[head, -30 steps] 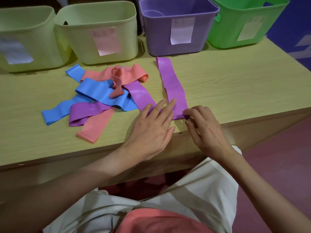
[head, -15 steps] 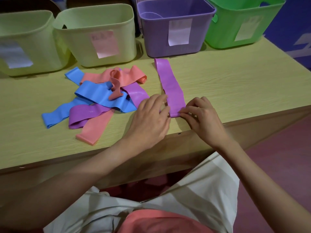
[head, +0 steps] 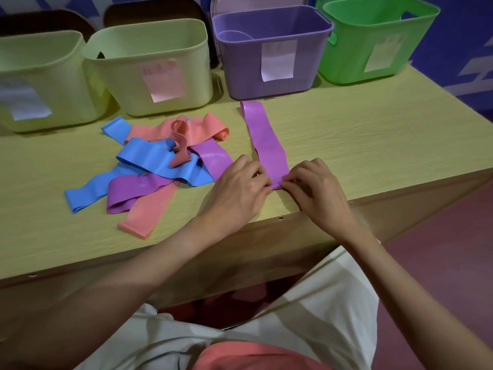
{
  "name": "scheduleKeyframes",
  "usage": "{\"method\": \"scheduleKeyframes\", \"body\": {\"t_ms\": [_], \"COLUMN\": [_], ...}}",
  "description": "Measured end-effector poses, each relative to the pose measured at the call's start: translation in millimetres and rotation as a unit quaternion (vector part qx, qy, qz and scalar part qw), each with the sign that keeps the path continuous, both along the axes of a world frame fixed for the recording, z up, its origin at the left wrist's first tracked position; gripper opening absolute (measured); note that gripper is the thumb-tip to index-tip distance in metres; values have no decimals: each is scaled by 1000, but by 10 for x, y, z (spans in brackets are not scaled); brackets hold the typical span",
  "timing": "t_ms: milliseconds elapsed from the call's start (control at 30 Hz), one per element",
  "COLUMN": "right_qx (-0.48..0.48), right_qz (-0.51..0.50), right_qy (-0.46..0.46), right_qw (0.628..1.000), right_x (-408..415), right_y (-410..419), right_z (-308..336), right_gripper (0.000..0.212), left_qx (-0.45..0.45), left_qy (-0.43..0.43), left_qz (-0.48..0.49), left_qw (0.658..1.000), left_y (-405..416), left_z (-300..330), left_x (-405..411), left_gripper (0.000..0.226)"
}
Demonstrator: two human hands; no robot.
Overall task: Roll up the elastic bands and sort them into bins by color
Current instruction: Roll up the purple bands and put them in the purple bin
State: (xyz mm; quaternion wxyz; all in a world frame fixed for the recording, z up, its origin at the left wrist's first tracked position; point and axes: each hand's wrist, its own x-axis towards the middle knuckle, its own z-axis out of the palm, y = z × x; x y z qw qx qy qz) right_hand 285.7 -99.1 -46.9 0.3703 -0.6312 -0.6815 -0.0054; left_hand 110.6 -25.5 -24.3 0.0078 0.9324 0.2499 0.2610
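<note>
- Left hand (head: 240, 186), fingers curled, pinches the near end of the purple band (head: 264, 141) from its left side.
- Right hand (head: 317, 190), fingers curled too, pinches the same near end from the right; fingertips of both hands meet at the band's edge.
- Near end of the band looks slightly folded or rolled under the fingers; how far it is rolled I cannot tell.
- Rest of the purple band lies flat on the table (head: 360, 145), running away from the person, far end just short of the purple bin (head: 272, 54).
- Pile of loose bands (head: 160, 166) sits left of the hands: blue, salmon-pink and purple strips overlapping; one pink strip (head: 148, 212) pokes out toward the table's near edge.
- Left hand touches or overlaps the edge of a purple strip from the pile.
- Four bins in a row at the back of the table: two pale yellow-green bins (head: 149, 68) on the left, then purple, then a bright green bin (head: 373, 41) at right.
- Each bin has a paper label on its front; writing not readable.
- Something pale and curved lies inside the purple bin; I cannot tell what it is.
</note>
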Motion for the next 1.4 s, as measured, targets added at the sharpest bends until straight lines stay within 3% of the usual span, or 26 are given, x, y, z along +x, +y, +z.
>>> {"method": "scheduleKeyframes", "body": {"t_ms": [267, 400, 567, 700, 833, 1033, 1167, 1233, 1400], "right_qx": [30, 19, 1, 3, 24, 32, 45, 40, 35], "right_qz": [-4, 3, 1, -13, 14, 83, 100, 111, 105], "right_qy": [-18, -15, -18, 20, 115, 300, 371, 361, 224], "right_qw": [999, 1000, 1000, 1000, 993, 950, 922, 925, 968], "right_x": [85, 77, 61, -29, -74, -181, -305, -340, -358], "right_y": [81, 97, 92, 68, 32, 37, 42, 44, 38], "right_z": [-66, -55, -42, -41, 121, 436, 543, 599, 639], "right_gripper": [19, 31, 20, 12, 12, 9, 11, 10, 14], "left_qx": [33, 30, 1, -101, -217, -384, -480, -503, -514], "left_qy": [38, 44, 50, 25, -18, -84, -125, -130, -108], "left_qz": [17, 18, 20, 27, 15, 12, -5, -12, -16], "left_qw": [999, 998, 999, 994, 976, 919, 868, 854, 851], "left_y": [-22, 37, 68, 101, 152, 174, 135, 134, 116], "left_z": [18, 15, 18, 64, 285, 707, 847, 891, 964], "left_x": [45, 91, 141, 102, 47, -63, -165, -208, -307], "left_gripper": [28, 12, 6, 14, 15, 14, 12, 12, 11]}}
